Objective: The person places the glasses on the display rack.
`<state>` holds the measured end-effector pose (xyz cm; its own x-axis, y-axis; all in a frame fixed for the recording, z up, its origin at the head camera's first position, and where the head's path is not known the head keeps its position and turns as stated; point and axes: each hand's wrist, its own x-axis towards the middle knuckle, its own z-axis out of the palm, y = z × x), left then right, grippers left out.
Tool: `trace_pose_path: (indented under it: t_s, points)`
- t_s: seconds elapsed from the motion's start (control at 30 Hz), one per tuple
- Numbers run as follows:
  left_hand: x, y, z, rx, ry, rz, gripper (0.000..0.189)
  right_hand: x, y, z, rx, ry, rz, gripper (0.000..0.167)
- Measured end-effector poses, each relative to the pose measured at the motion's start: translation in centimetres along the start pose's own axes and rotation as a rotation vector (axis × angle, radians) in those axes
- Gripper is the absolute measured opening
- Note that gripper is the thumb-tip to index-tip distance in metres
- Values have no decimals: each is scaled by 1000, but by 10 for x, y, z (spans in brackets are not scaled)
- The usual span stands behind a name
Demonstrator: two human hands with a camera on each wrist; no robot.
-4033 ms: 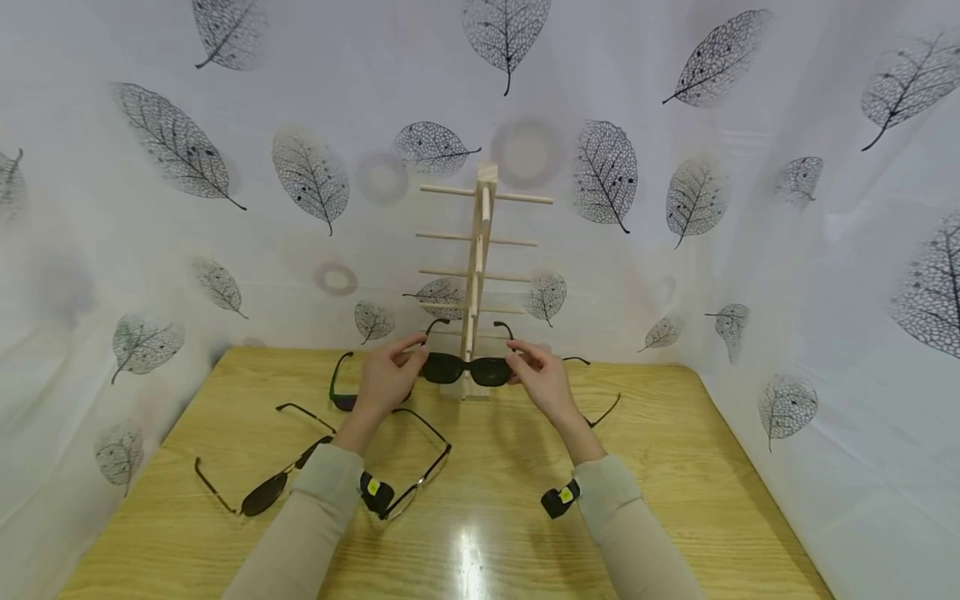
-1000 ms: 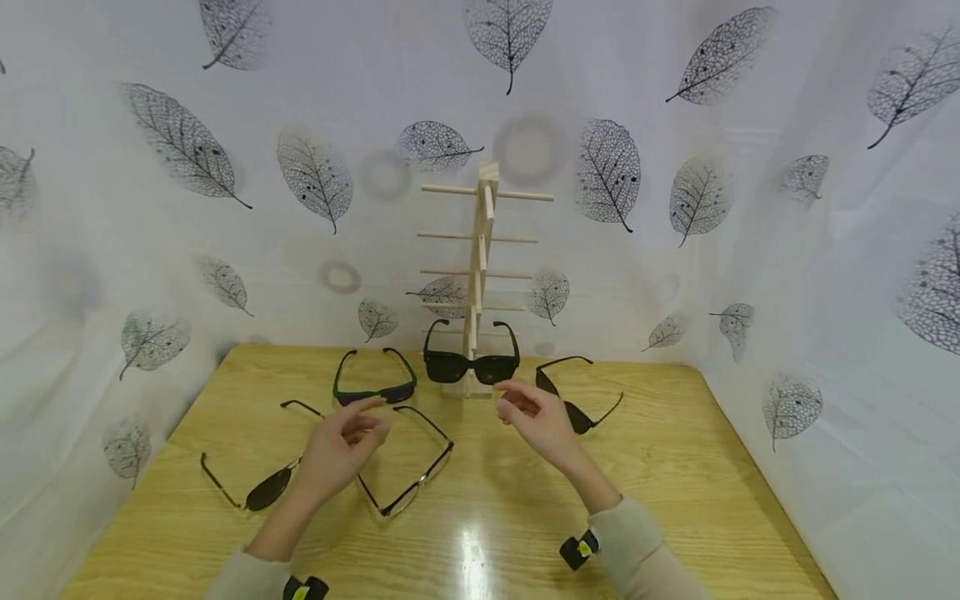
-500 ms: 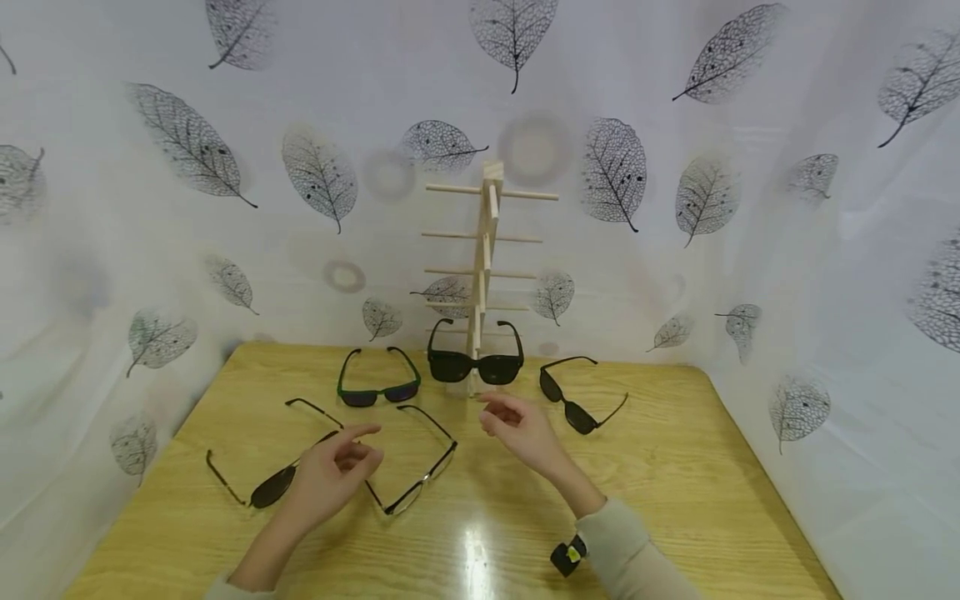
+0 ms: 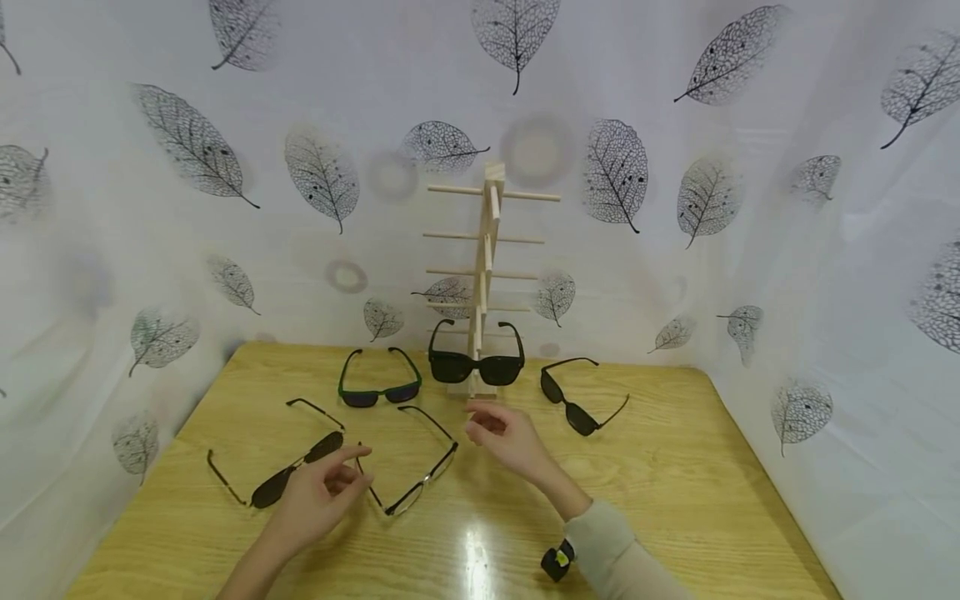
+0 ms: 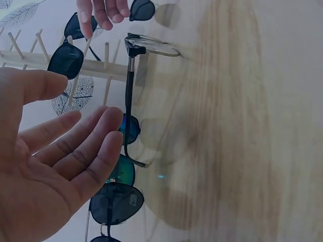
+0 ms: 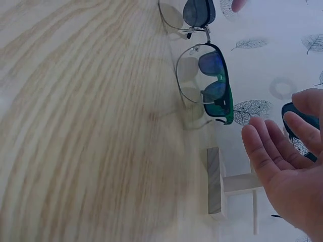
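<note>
My left hand (image 4: 318,496) holds nothing, its fingers loosely bent beside the aviator sunglasses (image 4: 273,486) and the clear-lens glasses (image 4: 411,498). In the left wrist view, the same hand (image 5: 60,166) shows a bare palm. Relaxed and holding nothing, my right hand (image 4: 508,442) hovers in front of the wooden display stand (image 4: 494,172); its bare palm (image 6: 298,186) shows in the right wrist view. Black sunglasses (image 4: 499,371) sit low on the stand, lenses facing me, temples pointing back.
Left of the stand, green-framed sunglasses (image 4: 360,399) lie on the wooden table (image 4: 675,492). Another dark pair of sunglasses (image 4: 581,419) rests to its right. Several thin pegs stick out from the stand above the black sunglasses. A leaf-print curtain (image 4: 420,67) hangs behind and at the sides.
Both hands gripped the black sunglasses at the stand four seconds ago; they have since let go. The left hand has drawn back toward the lower left, the right one back and slightly left.
</note>
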<state>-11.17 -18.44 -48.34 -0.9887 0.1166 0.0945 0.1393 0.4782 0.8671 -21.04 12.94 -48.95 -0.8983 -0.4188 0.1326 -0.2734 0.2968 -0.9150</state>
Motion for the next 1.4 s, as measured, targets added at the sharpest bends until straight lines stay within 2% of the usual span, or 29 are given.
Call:
trace_pose_path:
  t_s: [0.13, 0.3, 0.4, 0.57, 0.63, 0.83, 1.07, 1.4]
  points:
    - [-5, -5, -1, 18, -37, -31, 41, 1, 4, 4, -15, -22, 5, 37]
    - [-10, -13, 3, 20, -43, 9, 41, 1, 8, 8, -48, -37, 4, 38]
    - [-12, -16, 4, 6, -68, 8, 42, 2, 10, 10, -63, -40, -16, 36]
    - [-14, -18, 8, -16, -144, -67, 49, 3, 15, 14, -70, -59, -49, 33]
    - [-14, -18, 10, -24, -152, -91, 51, 3, 17, 16, -74, -69, -62, 33]
    - [-17, -16, 15, -23, -118, -88, 50, 3, 20, 19, -68, -86, -61, 35]
    - [-16, -18, 21, -22, -95, -140, 50, 3, 20, 23, -77, -96, -48, 34]
    - [-15, -17, 25, -3, -58, -160, 47, 4, 22, 28, -91, -96, -15, 33]
